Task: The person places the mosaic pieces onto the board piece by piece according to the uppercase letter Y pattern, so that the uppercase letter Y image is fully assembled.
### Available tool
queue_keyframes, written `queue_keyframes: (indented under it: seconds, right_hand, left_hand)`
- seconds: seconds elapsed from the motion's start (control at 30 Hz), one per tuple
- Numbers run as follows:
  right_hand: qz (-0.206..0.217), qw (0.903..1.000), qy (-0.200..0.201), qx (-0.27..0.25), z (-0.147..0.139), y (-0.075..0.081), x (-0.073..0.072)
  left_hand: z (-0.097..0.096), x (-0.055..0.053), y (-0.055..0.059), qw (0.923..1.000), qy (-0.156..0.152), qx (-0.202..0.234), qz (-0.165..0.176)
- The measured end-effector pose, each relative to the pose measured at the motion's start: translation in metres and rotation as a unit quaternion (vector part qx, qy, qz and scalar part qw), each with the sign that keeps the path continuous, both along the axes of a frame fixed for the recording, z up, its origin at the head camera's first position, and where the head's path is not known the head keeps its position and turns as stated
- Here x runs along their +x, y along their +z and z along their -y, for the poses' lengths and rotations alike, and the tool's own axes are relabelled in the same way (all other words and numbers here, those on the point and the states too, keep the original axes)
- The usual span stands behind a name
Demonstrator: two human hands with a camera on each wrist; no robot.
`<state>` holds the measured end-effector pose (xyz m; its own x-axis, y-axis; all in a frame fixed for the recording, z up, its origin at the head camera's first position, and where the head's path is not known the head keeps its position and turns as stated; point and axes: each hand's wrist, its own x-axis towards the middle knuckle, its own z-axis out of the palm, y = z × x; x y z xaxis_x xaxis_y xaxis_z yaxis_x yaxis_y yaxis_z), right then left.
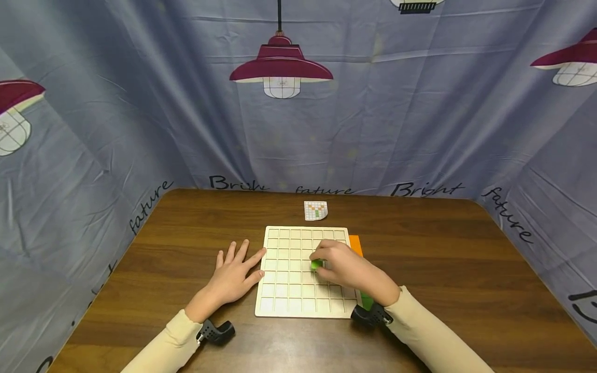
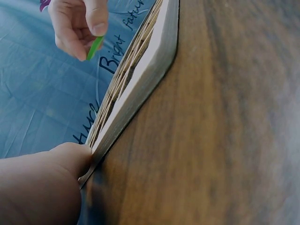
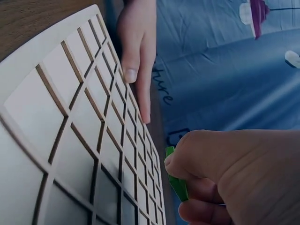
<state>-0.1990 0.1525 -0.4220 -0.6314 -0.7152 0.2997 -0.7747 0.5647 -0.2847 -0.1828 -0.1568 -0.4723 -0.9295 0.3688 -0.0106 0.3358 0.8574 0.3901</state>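
Note:
A pale wooden grid board (image 1: 282,291) with square cells lies flat on the table. Above its middle right, my right hand (image 1: 344,264) pinches a small green square tile (image 1: 316,264) between thumb and fingers. The right wrist view shows that green tile (image 3: 177,180) tilted and apart from the board. On the other side, my left hand (image 1: 232,277) lies with fingers spread, its thumb and index fingertip touching the board's left edge. The left wrist view shows the left thumb (image 2: 70,157) against the board's side.
Behind the board lies a small paper card (image 1: 315,210) printed with a grid of orange and green squares. Partly hidden under my right arm, an orange piece (image 1: 356,244) and a green piece (image 1: 367,301) sit along the board's right edge. A printed curtain (image 1: 373,129) surrounds the wooden table (image 1: 448,248).

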Motion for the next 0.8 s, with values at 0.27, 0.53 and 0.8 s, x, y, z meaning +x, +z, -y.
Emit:
queue_keyframes:
  seconds: [0.27,0.53,0.8]
  right_hand:
    - [0.022,0.9997,0.005,0.005,0.012,-0.002,-0.003]
    - [0.03,0.9994,0.018,0.005,0.025,-0.009,0.0]
    - [0.026,0.9993,0.024,0.011,0.028,-0.011,0.001]
  left_hand:
    - [-0.001,0.0,0.0,1.0,-0.003,0.006,-0.003]
    - [0.0,0.002,0.001,1.0,-0.002,0.006,-0.003]
    - [-0.001,-0.001,0.001,1.0,0.003,0.002,0.003]
